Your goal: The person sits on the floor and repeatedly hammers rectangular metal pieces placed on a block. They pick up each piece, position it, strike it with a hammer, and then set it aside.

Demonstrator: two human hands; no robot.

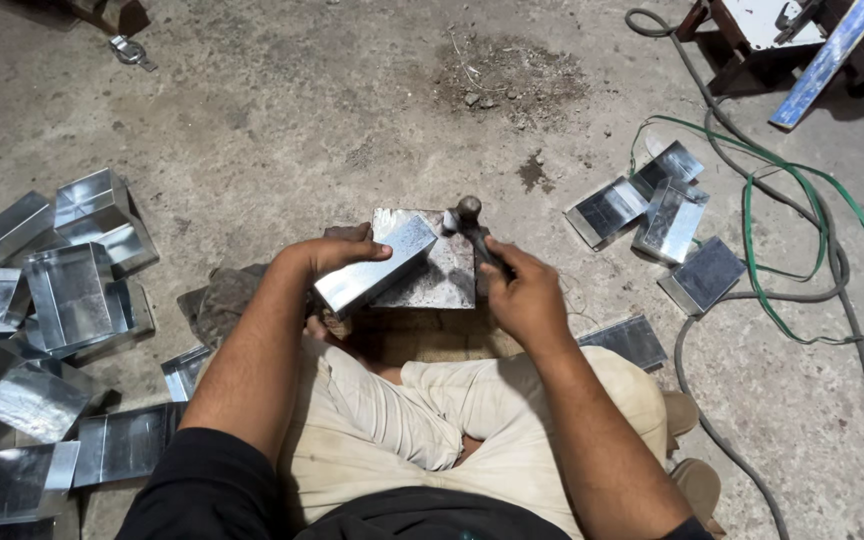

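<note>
Left hand: my left hand [337,252] is wrapped over the top of a folded sheet-metal box [374,264], fingers curled down and clamped on its upper edge
Box: it lies tilted across the near-left corner of the steel block [437,278], touching it, one end pointing up and to the right
Right hand: my right hand [525,295] is closed tight around the handle of a hammer [472,225] — its round head sits just above the far edge of the block, right beside the box's raised end
Block: flat on the concrete floor [282,110], just in front of my crossed legs
Left of me: a heap of finished metal boxes [62,300]
Right of me: flat cut metal pieces [667,220] — near them a green cable [802,250] and a grey hose [832,300]
</note>
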